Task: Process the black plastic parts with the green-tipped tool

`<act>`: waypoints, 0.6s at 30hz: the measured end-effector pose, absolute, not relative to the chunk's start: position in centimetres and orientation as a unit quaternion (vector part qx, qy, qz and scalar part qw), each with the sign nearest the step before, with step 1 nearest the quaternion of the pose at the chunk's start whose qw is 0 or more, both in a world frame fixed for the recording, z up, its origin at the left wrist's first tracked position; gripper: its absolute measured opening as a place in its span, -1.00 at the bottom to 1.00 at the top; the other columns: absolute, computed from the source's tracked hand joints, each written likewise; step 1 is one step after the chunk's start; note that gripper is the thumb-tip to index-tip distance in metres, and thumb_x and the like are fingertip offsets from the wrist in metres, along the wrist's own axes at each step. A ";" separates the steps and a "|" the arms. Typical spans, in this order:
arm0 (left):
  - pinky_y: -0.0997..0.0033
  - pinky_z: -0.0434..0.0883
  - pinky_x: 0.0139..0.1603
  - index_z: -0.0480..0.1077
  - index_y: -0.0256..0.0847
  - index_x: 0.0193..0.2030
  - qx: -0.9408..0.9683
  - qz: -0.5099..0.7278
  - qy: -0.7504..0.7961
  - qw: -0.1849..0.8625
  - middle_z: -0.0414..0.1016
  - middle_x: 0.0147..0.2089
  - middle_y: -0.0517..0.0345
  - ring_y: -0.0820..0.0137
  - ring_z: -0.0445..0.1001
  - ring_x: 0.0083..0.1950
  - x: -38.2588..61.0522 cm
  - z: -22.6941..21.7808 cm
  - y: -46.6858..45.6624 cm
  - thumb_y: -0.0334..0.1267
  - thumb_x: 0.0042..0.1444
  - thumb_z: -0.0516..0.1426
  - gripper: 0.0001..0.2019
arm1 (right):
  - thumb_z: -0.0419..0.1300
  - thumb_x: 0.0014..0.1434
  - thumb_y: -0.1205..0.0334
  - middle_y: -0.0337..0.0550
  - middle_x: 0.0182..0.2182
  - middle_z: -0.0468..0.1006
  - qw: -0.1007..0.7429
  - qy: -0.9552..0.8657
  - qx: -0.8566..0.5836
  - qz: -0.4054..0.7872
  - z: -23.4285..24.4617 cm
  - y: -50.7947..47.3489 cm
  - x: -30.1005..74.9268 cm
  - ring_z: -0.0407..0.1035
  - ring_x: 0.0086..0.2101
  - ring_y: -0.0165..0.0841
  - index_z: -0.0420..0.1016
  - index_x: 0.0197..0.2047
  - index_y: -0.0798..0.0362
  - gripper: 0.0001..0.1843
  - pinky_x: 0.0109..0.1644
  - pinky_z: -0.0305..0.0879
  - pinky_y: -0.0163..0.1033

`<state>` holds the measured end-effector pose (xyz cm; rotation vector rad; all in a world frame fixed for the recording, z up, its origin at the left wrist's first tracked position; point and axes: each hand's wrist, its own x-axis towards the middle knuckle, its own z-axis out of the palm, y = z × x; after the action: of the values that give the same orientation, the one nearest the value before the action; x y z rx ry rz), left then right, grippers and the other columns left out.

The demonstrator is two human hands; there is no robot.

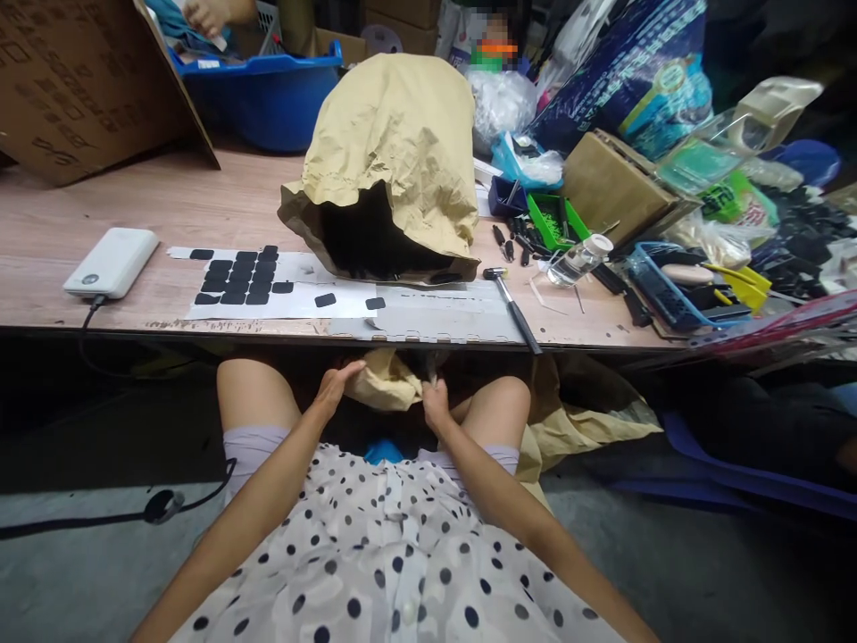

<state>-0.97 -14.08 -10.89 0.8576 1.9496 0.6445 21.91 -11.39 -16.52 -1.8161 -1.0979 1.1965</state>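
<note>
Below the table edge, between the knees, is a crumpled piece of brown paper (385, 382), perhaps the rim of a paper bag. My left hand (336, 386) pinches its left side, thumb and fingers closed. At its right side, my right hand (435, 404) is closed in a fist on the paper. Something greyish and see-through shows just above that fist, too dim to name. On the table ahead, a large brown paper bag (402, 134) lies with its dark mouth facing me. Black rounded pads (239, 275) sit in rows on white sheets (295, 308) to its left.
A hammer (512, 308) lies near the table's front edge. Left stands a white power bank (112, 262) with a cable. A green tray (557, 221), a clear bottle (581, 259) and a blue basket (683, 286) crowd the right. Another person's hand (209, 13) shows behind the blue tub (268, 98).
</note>
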 end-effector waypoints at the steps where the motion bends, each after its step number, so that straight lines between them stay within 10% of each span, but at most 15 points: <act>1: 0.16 0.45 -0.11 0.52 -0.22 -0.39 0.291 0.274 0.807 0.435 0.61 -0.33 -0.06 0.01 0.57 -0.09 -1.0 -10.8 -13.8 0.12 -0.05 0.24 -0.61 | 0.24 0.01 0.12 -0.27 -0.45 0.54 0.339 -0.417 -0.690 0.486 -16.7 -12.4 21.2 0.42 -0.36 -0.36 0.48 -0.27 0.07 -0.76 -0.26 0.38 -0.32; 9: 0.22 0.42 -0.30 0.27 -0.10 -0.70 0.233 0.241 0.827 0.452 0.36 -0.64 0.11 -0.02 0.59 -0.27 1.4 -12.0 -15.9 -0.42 -0.31 0.30 -0.73 | 0.16 0.07 -0.05 -0.23 -0.61 0.43 0.346 -0.336 -0.697 0.531 -16.9 -12.0 21.8 0.43 -0.42 -0.26 0.38 -0.49 0.00 -0.70 -0.34 0.38 -0.23; 18: 0.48 0.46 -0.20 0.26 -0.13 -0.38 0.160 0.498 0.794 0.310 0.46 -0.37 0.25 0.37 0.54 -0.20 -2.8 -11.7 -13.2 -0.39 -0.19 0.12 -0.83 | 0.05 0.23 0.09 -0.04 -0.29 0.64 0.394 -0.415 -0.662 0.483 -15.9 -9.4 25.5 0.54 -0.13 -0.19 0.56 -0.08 0.05 -0.65 -0.06 0.49 -0.07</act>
<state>-2.79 -13.22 -11.69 0.4227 2.0960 1.3155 25.52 -9.43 -15.89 -1.6804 -1.0532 1.2253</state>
